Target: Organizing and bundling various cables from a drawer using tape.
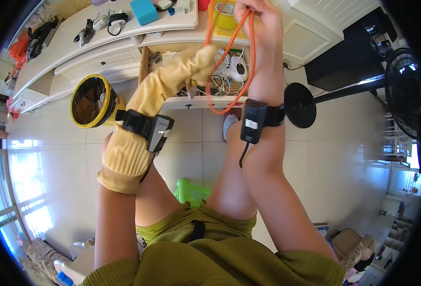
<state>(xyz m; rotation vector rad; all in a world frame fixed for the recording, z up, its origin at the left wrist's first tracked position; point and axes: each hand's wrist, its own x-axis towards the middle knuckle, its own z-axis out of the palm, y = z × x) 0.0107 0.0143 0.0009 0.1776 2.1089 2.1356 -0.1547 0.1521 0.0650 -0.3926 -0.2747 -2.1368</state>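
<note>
My right hand (258,16) is raised at the top edge, its fingers closed around an orange cable (252,53). Loops of that cable hang down over an open drawer (174,103). A long pale-yellow glove (153,89) covers my left hand (199,64), which is bent over the drawer and slightly blurred. The cable runs into the gloved fingers from above and comes out below them. Beneath the glove shows a small brownish piece, too blurred to name. Inside the drawer lie tangled white cables (224,80) and a white device with a black oval (238,68).
A yellow-rimmed bin (90,123) with a black liner stands left of the drawer. On the white cabinet top (67,39) are coiled cables (117,21), a blue box (144,12) and yellow tape rolls (226,12). A black pedestal fan (299,105) is at right; a green stool (185,189) is beneath me.
</note>
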